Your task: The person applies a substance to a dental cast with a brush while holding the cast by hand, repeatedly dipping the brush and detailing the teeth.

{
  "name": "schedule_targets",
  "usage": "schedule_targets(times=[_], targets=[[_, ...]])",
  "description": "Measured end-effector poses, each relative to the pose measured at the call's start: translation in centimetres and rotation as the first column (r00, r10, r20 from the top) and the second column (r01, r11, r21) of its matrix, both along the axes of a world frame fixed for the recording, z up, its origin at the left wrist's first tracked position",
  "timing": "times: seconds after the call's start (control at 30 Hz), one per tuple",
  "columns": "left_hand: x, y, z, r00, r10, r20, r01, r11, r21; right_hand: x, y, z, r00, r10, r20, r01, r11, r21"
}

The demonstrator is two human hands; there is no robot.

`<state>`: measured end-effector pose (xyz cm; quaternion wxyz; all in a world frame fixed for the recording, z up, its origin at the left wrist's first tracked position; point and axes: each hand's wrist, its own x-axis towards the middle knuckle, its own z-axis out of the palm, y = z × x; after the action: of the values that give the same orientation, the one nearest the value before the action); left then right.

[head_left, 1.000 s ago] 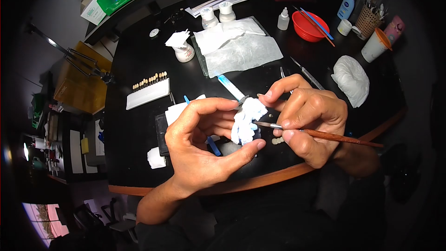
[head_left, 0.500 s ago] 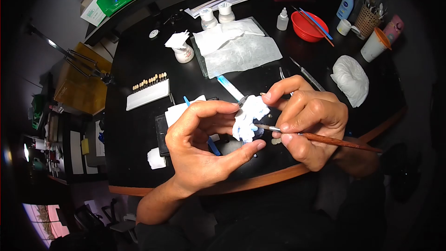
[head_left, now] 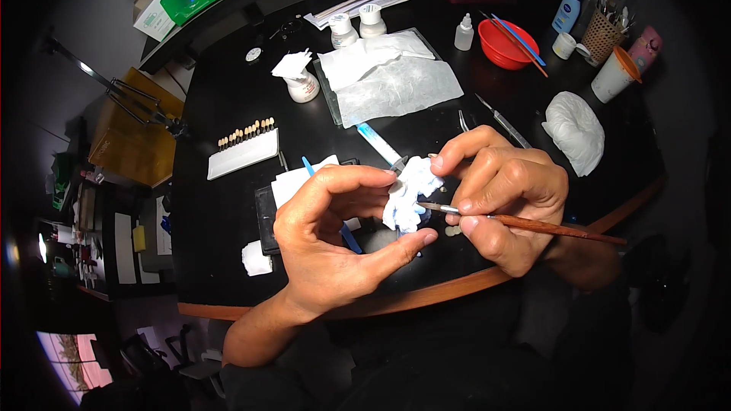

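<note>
Between the thumb and fingers of my left hand (head_left: 335, 236) is a white, lumpy dental model (head_left: 408, 196) with a bluish patch on its lower part. My right hand (head_left: 506, 198) pinches a brush with a reddish-brown wooden handle (head_left: 560, 230) and a metal ferrule. The brush tip touches or nearly touches the model's right side. My right index fingertip is at the model's upper right edge. Just behind the model lies a syringe with blue content (head_left: 378, 143). Small tooth-coloured pieces (head_left: 451, 230) lie under my right hand, partly hidden.
White sheets (head_left: 400, 91) lie on a glass slab behind my hands. Left of them are a jar (head_left: 302, 87) and a shade guide (head_left: 245, 144). To the right are a red bowl (head_left: 506, 44), a dropper bottle (head_left: 464, 33), a cup (head_left: 614, 80) and a crumpled white wad (head_left: 575, 133).
The model has shifted slightly right and tilted a little in my left hand. My right hand and the brush have moved only slightly.
</note>
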<state>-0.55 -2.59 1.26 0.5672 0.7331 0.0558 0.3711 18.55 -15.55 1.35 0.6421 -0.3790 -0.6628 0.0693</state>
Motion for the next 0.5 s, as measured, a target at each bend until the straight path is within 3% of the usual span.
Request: schedule_targets(times=[0.5], targets=[[0.18, 0.26, -0.32, 0.997, 0.057, 0.055, -0.063, 0.993, 0.104, 0.27, -0.27, -0.21, 1.0, 0.011, 0.025, -0.01, 1.0, -0.022]])
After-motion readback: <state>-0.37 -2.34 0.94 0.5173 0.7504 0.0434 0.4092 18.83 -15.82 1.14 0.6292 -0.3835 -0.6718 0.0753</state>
